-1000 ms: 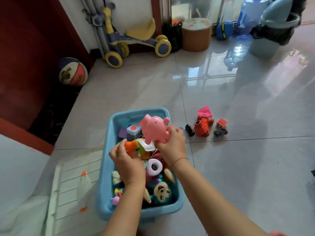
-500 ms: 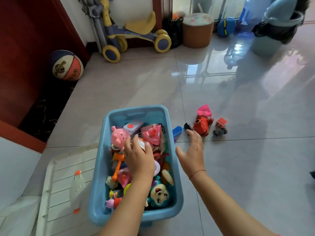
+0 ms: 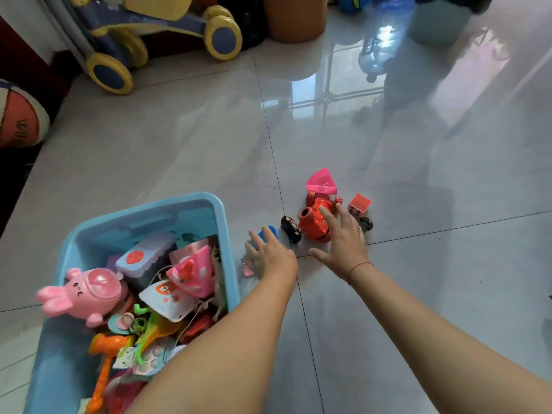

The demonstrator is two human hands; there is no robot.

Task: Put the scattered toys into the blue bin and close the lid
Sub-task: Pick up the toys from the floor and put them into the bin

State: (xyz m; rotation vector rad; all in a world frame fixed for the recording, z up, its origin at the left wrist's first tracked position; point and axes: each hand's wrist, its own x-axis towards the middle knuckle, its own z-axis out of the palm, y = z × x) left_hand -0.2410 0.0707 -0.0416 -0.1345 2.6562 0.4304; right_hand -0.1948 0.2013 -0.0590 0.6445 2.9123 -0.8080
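The blue bin (image 3: 219, 210) stands open at the lower left, filled with several toys, a pink pig (image 3: 85, 292) on top. Right of it on the tiled floor lie a blue toy (image 3: 270, 231), a small black car (image 3: 290, 229), a red toy vehicle (image 3: 312, 222), a pink triangular piece (image 3: 322, 182), a small red block (image 3: 359, 204) and a dark little car (image 3: 366, 224). My left hand (image 3: 270, 256) reaches with straight fingers over the blue toy. My right hand (image 3: 343, 237) is spread above the red vehicle, fingers over its right side. No lid is in view.
A yellow and purple ride-on scooter (image 3: 143, 40) and a basketball (image 3: 18, 121) sit at the back left. An orange-brown round stool (image 3: 295, 19) and a blue water bottle (image 3: 385, 31) stand along the far wall. Glossy floor tiles stretch to the right.
The pink pig went from my right hand into the bin. Both hands left the bin and moved right, out over the toys on the floor. The view has tilted down and closer.
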